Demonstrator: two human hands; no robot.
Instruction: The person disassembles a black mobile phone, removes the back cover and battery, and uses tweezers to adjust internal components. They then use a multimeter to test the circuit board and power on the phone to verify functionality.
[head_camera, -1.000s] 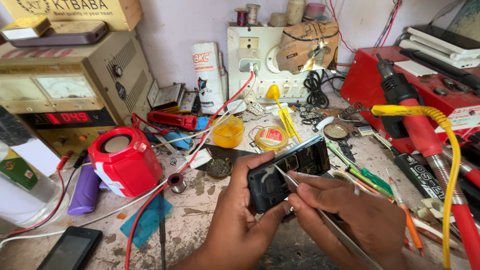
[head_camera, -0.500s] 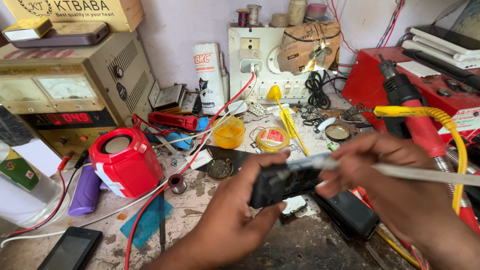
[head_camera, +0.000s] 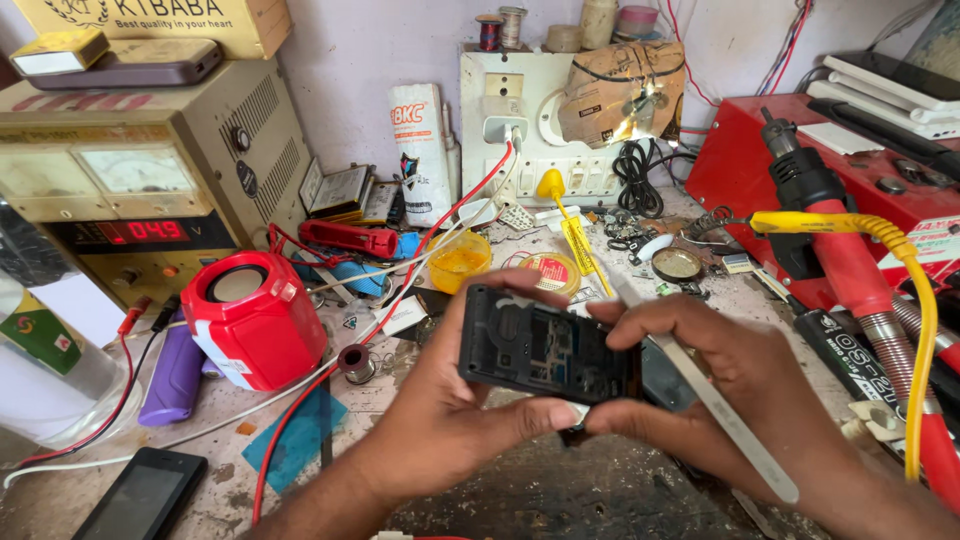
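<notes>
Fingers of the left hand (head_camera: 440, 420) were wrapped around an opened black phone (head_camera: 548, 348), thumb under its bottom edge and fingertips over its top edge, so it sat flat and steady with its insides facing up. The right hand (head_camera: 720, 390) pinched the phone's right end with thumb and first finger, and it also held long metal tweezers (head_camera: 715, 400) tucked along the palm, tips pointing up toward 11 o'clock, likely kept ready while both hands steadied the phone. Both hands were closed on the phone, which was held just above the dusty workbench (head_camera: 560, 490), in the middle of the view.

At 9 o'clock from the phone stood a small red speaker (head_camera: 255, 320), with a purple tube (head_camera: 175, 375) just beside it. At 12 o'clock lay a yellow-handled screwdriver (head_camera: 570, 225) and a little yellow cup (head_camera: 460, 260). At 3 o'clock lay a red hot-air tool (head_camera: 850, 260) with a yellow cable (head_camera: 900, 290) over it. Another small phone (head_camera: 140, 495) lay at 8 o'clock, face up. A power supply box (head_camera: 140, 190) with red numbers stood at 10 o'clock, close enough to reach.
</notes>
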